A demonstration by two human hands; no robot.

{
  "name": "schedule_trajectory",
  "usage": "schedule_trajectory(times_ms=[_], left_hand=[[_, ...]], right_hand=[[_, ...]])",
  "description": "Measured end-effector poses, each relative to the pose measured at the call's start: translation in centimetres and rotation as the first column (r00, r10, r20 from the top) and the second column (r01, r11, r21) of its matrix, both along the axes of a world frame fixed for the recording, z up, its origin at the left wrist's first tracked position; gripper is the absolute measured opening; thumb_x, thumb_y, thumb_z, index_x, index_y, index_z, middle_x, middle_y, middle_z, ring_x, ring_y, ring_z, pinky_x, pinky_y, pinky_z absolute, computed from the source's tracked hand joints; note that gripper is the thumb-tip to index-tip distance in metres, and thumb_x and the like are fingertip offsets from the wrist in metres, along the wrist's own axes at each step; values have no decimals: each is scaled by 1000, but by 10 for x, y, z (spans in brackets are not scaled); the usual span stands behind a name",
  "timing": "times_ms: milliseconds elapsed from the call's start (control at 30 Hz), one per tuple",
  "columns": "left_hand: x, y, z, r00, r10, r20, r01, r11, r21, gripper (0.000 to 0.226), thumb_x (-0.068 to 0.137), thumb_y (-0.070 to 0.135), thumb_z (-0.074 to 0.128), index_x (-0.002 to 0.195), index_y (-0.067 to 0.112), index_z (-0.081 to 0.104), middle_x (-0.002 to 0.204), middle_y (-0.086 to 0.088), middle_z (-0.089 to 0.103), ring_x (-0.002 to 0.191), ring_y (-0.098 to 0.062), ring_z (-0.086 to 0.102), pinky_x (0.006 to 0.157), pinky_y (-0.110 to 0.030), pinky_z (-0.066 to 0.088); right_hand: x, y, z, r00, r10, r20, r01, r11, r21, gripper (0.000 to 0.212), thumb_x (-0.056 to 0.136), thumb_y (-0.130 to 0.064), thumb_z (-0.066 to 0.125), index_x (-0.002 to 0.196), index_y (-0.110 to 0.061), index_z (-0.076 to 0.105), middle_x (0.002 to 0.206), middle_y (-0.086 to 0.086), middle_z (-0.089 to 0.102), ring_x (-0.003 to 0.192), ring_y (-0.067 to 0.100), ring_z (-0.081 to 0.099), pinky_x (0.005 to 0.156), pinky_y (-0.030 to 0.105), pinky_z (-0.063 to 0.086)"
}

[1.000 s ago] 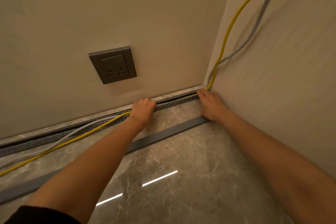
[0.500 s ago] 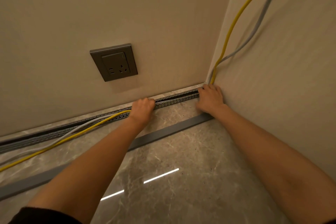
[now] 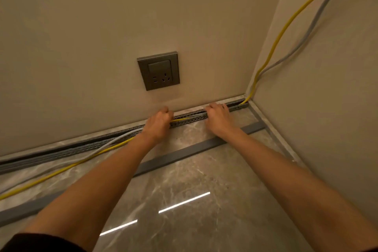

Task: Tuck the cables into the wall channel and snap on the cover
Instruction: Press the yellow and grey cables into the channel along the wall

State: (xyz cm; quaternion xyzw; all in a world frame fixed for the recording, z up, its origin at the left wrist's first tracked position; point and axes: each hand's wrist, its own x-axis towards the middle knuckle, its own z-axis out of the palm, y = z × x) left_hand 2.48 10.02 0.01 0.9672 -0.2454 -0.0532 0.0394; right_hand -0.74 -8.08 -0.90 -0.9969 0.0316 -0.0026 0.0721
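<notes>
head view, marble floor [image 3: 184,170], beige corner walls [image 3: 81,26]

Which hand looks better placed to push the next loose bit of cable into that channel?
Probably the left hand. It sits where the yellow cable and grey cable leave the channel and trail over the floor. The right hand rests nearer the corner.

A single head-worn wide-angle view is given, aimed forward and steeply down into a room corner. Both forearms are seen reaching away from it; the floor [image 3: 184,200] lies close below.
</notes>
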Motion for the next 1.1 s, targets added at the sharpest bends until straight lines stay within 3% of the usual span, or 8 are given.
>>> schedule_trajectory(times_ms=[100, 233, 433, 700, 933, 1100], left_hand=[[-4, 27, 1, 990, 142, 21, -143, 988, 65, 26, 91, 5, 49, 117, -1, 52, 125, -20, 51, 112, -40, 54, 90, -47, 46], [-6, 59, -4, 984, 176, 21, -177, 975, 134, 32, 92, 8, 51, 123, 1, 47, 127, -18, 51, 117, -36, 52, 92, -44, 46], [-7, 85, -10, 988, 152, 9, -152, 972, 181, 38, 91, 5, 46, 129, 5, 39, 127, -18, 51, 114, -37, 55, 91, -45, 48], [7, 110, 2, 1000, -17, 15, 17, 1000, -5, 35, 90, 0, 50, 122, 12, 50, 118, -19, 58, 103, -37, 58, 85, -42, 50], [-1, 96, 0, 998, 2, 60, -4, 1000, 19, 20, 90, -1, 46, 106, -1, 57, 113, -22, 57, 100, -38, 58, 80, -43, 47], [-7, 92, -11, 990, 12, 142, -21, 998, 59, 24, 96, 7, 42, 113, 0, 57, 116, -20, 54, 102, -36, 57, 81, -43, 47]], right_hand=[[1, 35, -2, 994, 106, 10, -106, 990, 92, 39, 87, -4, 49, 126, -3, 56, 129, 17, 55, 122, 32, 49, 106, 37, 35], [3, 79, -7, 981, 191, -12, -186, 965, 187, 38, 86, 6, 48, 122, 0, 58, 126, 19, 54, 121, 33, 48, 104, 37, 41], [2, 102, -9, 987, 163, -13, -160, 979, 130, 35, 89, 5, 46, 122, 1, 58, 129, 16, 53, 117, 33, 53, 101, 38, 44], [-4, 112, -8, 990, 139, -33, -137, 990, 44, 36, 93, -8, 45, 129, -1, 52, 136, 13, 46, 113, 34, 55, 101, 38, 41], [-11, 110, -8, 988, 144, -62, -129, 971, 200, 53, 88, -17, 53, 139, -14, 41, 140, 9, 41, 123, 30, 46, 104, 34, 39], [-13, 112, -13, 991, 115, -70, -99, 975, 199, 51, 89, -19, 52, 139, -14, 43, 142, 8, 38, 126, 30, 43, 109, 37, 35]])
